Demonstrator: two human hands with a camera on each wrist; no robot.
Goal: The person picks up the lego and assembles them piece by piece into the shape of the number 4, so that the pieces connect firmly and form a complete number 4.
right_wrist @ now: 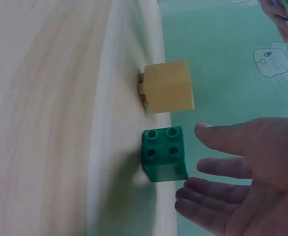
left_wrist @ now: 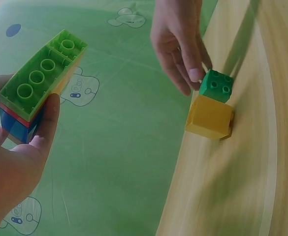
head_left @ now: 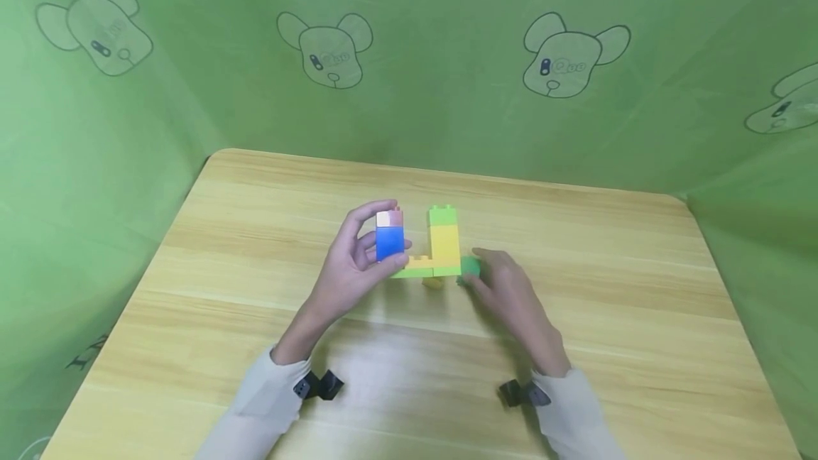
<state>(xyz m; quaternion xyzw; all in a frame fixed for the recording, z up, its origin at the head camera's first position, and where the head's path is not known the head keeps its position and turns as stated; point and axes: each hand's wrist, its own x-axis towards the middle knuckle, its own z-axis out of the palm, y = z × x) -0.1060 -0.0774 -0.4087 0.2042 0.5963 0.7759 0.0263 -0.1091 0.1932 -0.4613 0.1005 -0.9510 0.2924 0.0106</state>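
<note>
My left hand (head_left: 350, 261) grips a U-shaped toy brick build, held above the table. Its left column has a blue brick (head_left: 389, 241) with a pale pink one on top; its right column is a yellow brick (head_left: 444, 243) under a light green one. A light green base (left_wrist: 37, 77) shows its hollow underside in the left wrist view. On the table stand a dark green brick (right_wrist: 163, 153), studs showing, and a loose yellow brick (right_wrist: 168, 87) beside it. My right hand (head_left: 511, 286) is at the dark green brick, fingers spread and apart from it in the right wrist view.
The wooden table (head_left: 255, 197) spreads under both hands. Green cloth (head_left: 447, 112) with printed bear heads hangs behind it and along the sides. Small black devices (head_left: 319, 385) sit at both sleeve cuffs.
</note>
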